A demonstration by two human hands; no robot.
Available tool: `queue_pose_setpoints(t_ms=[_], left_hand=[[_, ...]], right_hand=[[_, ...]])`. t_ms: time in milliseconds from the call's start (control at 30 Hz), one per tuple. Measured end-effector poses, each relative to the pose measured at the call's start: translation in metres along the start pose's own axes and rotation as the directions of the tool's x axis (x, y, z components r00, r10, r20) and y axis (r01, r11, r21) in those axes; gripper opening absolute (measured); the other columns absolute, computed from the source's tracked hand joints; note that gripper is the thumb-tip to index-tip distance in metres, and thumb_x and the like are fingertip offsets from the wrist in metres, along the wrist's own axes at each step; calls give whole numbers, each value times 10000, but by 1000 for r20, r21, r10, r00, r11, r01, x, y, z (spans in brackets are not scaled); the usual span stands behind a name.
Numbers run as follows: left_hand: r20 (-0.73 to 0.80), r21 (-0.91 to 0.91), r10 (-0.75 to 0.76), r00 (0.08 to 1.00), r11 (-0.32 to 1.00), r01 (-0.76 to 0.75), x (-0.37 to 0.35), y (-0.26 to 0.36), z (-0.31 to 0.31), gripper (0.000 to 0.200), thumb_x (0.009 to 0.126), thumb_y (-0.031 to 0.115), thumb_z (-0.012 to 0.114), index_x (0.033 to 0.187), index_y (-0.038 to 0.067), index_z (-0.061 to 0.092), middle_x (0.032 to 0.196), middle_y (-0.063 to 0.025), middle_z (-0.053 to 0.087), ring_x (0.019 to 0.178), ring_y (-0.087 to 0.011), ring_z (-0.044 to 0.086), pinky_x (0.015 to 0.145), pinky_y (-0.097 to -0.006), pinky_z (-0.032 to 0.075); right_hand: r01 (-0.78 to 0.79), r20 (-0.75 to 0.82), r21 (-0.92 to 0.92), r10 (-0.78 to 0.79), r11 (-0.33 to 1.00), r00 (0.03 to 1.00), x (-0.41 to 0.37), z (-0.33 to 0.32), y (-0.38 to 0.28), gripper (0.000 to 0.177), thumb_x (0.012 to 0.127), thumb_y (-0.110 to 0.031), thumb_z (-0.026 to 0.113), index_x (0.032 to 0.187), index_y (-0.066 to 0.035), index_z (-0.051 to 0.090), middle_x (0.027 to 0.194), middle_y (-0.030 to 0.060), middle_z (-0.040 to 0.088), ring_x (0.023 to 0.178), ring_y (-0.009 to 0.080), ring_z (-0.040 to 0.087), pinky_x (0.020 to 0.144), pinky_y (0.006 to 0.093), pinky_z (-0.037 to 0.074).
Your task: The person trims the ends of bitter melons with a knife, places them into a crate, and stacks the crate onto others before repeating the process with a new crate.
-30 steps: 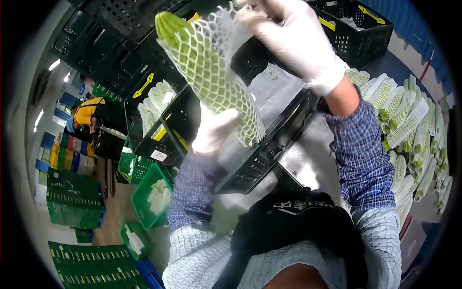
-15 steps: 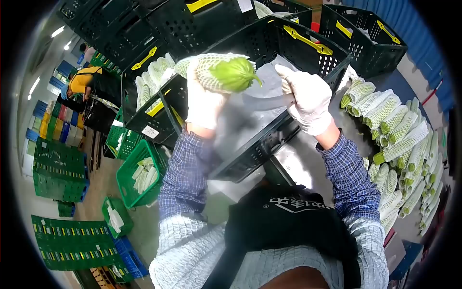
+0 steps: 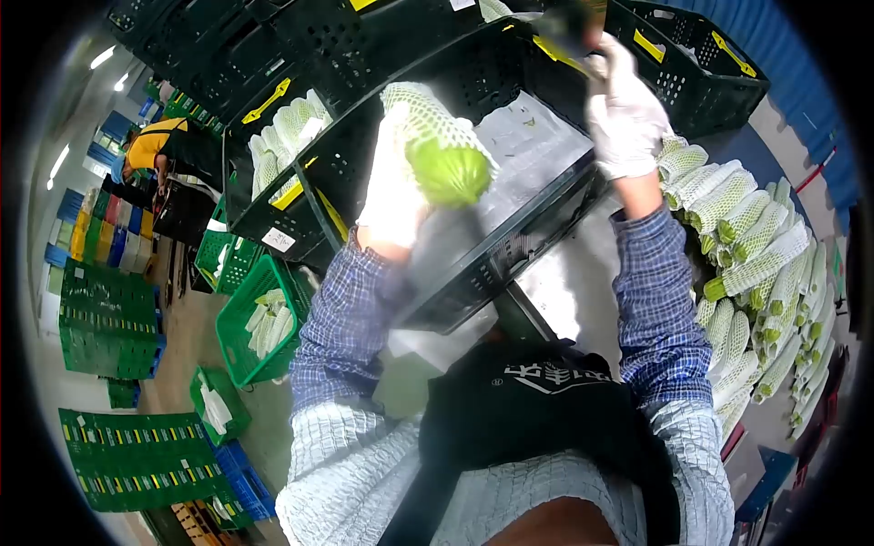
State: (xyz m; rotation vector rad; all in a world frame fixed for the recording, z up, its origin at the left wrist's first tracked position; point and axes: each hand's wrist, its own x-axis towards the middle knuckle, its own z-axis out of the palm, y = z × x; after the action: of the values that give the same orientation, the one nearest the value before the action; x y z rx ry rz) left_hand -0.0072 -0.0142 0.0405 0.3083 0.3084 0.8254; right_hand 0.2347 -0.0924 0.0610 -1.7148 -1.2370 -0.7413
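Note:
My left hand (image 3: 390, 182), in a white glove, grips a light green gourd (image 3: 451, 171) sleeved in white foam netting, its bare green end facing me. It holds the gourd above the left part of a black crate (image 3: 555, 214) lined with a pale plastic sheet (image 3: 523, 146). My right hand (image 3: 626, 114), also gloved, is raised over the crate's right rim, closed around a knife (image 3: 566, 32) whose blade is smeared by motion. A small dark scrap lies on the sheet.
Netted gourds (image 3: 742, 218) are piled at my right. Another black crate (image 3: 291, 136) with netted gourds stands left; one more (image 3: 696, 73) is at back right. A green basket (image 3: 259, 318) sits lower left. A person in a yellow top (image 3: 159, 141) bends over far left.
My right hand has swung up and to the right with the knife, away from the gourd. The gourd has turned its end more toward me, and its thin stem no longer shows.

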Motion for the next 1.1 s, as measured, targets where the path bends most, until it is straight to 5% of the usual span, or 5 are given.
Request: queue_pose_setpoints(t_ms=[233, 533, 667, 767, 1100], left_hand=[[176, 266, 26, 984, 961, -73, 1, -11, 17, 609, 924, 329, 691, 1385, 24, 437, 1293, -192, 564, 1220, -328, 557, 1051, -446, 469], [351, 517, -115, 929, 851, -90, -27, -31, 40, 1035, 895, 657, 561, 1460, -145, 235, 1457, -314, 386, 1365, -373, 414, 1167, -471, 322], [421, 503, -173, 890, 861, -71, -33, -41, 60, 1112, 866, 709, 526, 1496, -133, 165, 1511, -374, 268, 1432, -448, 295, 1185, -547, 228], [516, 640, -201, 833, 737, -218, -25, -49, 57, 1083, 867, 703, 520, 1498, -117, 200, 1506, -372, 285, 1425, -469, 301, 1162, -546, 273], [463, 800, -333, 821, 556, -226, -12, -27, 21, 897, 945, 576, 462, 1486, -105, 243, 1472, -317, 383, 1344, -391, 456, 1124, -469, 383]], right_hand=[[-483, 586, 616, 48, 622, 809, -14, -38, -15, 343, 897, -228, 702, 1152, -1, 672, 838, 62, 703, 734, 98, 652, 701, 251, 513], [-547, 643, 738, -163, 396, 749, -35, -33, -1, 845, 743, -275, 864, 1408, 48, 455, 1328, 182, 592, 1195, 203, 590, 1021, 327, 478], [-581, 657, 451, -189, -678, 730, -74, -36, 39, 566, 831, -185, 774, 1309, 11, 544, 1246, 142, 654, 1102, 212, 657, 972, 339, 529], [-349, 667, 219, -122, -911, 735, -97, -48, 63, 661, 871, -402, 695, 1383, -38, 489, 1287, 194, 611, 1116, 276, 639, 877, 418, 561], [-423, 728, 634, 316, -647, 608, -133, -141, 148, 468, 814, -207, 783, 1206, -2, 632, 1190, 149, 677, 1032, 195, 672, 935, 305, 536]])
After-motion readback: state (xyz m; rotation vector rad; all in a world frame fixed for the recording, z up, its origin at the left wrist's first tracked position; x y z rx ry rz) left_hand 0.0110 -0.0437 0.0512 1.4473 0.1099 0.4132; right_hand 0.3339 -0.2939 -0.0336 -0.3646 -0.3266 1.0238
